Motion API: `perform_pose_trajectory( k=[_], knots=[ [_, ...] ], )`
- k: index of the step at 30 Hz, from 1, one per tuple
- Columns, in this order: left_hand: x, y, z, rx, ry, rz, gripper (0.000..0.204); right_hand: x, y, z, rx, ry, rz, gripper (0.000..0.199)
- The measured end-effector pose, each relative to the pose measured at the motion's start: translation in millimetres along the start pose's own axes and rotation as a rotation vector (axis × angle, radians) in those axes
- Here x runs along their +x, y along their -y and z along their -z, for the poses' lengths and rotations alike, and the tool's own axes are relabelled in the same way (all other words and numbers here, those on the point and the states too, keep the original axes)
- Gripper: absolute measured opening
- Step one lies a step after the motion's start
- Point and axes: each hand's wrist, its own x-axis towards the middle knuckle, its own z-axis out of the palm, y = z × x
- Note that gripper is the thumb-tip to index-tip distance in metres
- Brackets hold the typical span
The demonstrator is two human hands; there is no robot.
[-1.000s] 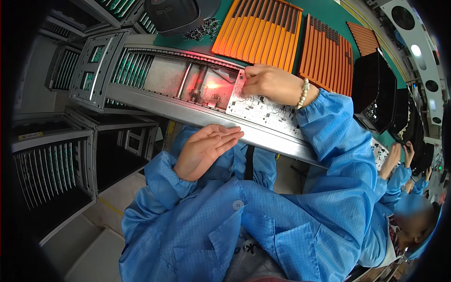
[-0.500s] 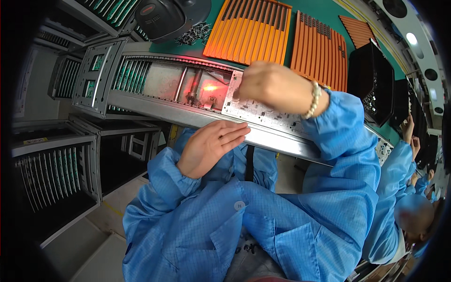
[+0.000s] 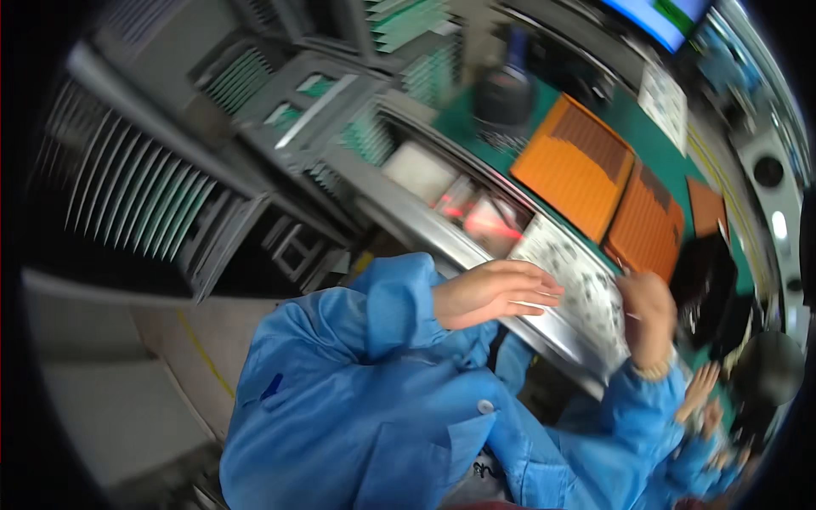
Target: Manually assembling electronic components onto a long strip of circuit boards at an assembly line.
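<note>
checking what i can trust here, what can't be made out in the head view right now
- Right hand, head view: blur hides whether its fingertips hold anything.
- Board, head view: blur smears its parts; the right hand covers some of it.
- Dark pieces, head view: too small and blurred to count.
- Screen, head view: cut off by the top edge.

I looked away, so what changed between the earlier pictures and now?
The right hand moved rightward along the white circuit board; blur hides whether it holds anything. The open left hand also shifted right. The view turned, bringing a screen into sight. The board and orange trays stayed put.
</note>
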Motion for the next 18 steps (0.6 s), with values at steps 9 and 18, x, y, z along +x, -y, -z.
perform_pose_trajectory(
  k=[9,18],
  knots=[
    [-305,-192,9,2.152,-1.765,-1.798,0.011,-226,-253,66,-0.56,-0.256,-0.733,0.018],
    [-522,-303,87,2.565,-2.456,-0.803,0.033,-200,-228,13,-0.186,-0.154,-0.81,0.008]
  ],
)
